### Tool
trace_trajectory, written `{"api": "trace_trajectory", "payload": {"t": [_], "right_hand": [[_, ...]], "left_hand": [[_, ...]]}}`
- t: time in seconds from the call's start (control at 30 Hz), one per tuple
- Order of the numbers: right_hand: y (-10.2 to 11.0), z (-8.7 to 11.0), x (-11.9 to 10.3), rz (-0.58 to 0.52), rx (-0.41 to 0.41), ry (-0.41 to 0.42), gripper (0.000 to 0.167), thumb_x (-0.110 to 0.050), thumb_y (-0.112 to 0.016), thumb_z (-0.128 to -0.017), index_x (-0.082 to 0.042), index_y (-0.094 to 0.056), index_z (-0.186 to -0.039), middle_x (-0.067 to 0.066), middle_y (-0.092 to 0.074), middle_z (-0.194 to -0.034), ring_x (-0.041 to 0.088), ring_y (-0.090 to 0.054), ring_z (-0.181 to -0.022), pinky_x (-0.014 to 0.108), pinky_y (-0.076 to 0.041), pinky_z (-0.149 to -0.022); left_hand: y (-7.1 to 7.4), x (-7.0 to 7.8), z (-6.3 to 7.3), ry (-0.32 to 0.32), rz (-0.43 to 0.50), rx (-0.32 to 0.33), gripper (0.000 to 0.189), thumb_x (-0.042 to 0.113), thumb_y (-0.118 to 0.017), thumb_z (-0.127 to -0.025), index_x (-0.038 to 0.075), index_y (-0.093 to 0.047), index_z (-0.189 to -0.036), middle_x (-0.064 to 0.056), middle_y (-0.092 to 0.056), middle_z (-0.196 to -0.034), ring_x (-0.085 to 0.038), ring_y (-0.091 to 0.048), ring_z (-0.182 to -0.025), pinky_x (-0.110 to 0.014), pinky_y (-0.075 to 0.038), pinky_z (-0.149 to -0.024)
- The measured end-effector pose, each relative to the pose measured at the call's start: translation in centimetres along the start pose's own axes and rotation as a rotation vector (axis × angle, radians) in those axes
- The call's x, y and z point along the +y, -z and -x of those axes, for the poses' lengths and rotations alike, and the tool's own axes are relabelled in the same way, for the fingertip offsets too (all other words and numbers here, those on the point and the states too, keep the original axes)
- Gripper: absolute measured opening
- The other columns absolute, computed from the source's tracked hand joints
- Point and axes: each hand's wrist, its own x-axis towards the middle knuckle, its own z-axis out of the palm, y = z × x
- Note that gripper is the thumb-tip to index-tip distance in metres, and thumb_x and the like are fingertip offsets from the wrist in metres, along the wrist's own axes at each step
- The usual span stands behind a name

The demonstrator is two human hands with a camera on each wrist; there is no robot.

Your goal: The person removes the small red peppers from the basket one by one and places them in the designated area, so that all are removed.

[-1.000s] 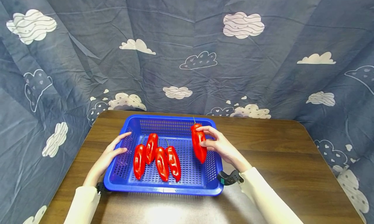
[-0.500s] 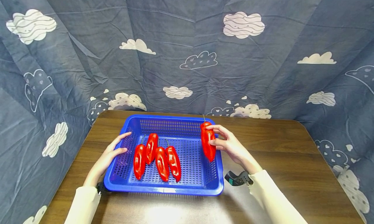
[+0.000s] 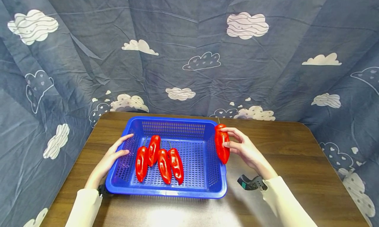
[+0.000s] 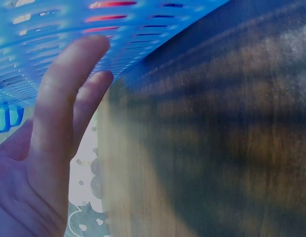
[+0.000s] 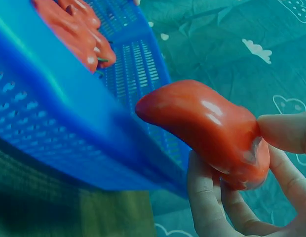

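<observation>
My right hand [image 3: 244,149] pinches a red pepper [image 3: 222,144] between thumb and fingers, over the basket's right rim. Its green stem points toward the curtain. In the right wrist view this pepper [image 5: 202,128] is held up by the fingers, its tip beside the basket wall. My left hand [image 3: 109,159] holds the left rim of the blue plastic basket [image 3: 165,193]. Two fingers lie over the rim, and in the left wrist view other fingers [image 4: 54,108] are against the outer slotted wall. Several red peppers [image 3: 164,166] lie in the basket's left half.
The basket stands on the left part of a brown wooden table [image 3: 281,148]. Wood surface stretches right of the basket. Behind the table hangs a dark curtain [image 3: 165,69] with white clouds. A black wrist strap [image 3: 251,182] is on the right wrist.
My right hand has carried the pepper to the right, from above the basket's inside to over its right rim. The left hand and the other peppers have stayed in place.
</observation>
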Motion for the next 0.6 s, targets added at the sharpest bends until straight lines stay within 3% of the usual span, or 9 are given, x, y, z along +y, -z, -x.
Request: {"api": "trace_trajectory", "payload": {"t": [0.6], "right_hand": [[3.2,2.1,1.6,0.012,0.044,-0.002,0.039,0.003,-0.056,-0.09,-0.008,-0.053,-0.127,0.008,-0.052,-0.117,0.017,-0.06,-0.095,0.035,-0.053,-0.077]], "left_hand": [[0.1,0.0,0.0,0.023,0.01,-0.005,0.056,0.01,-0.046,-0.098,0.017,-0.027,-0.15,-0.02,-0.02,-0.151,-0.045,-0.042,-0.118,-0.045,-0.052,-0.08]]}}
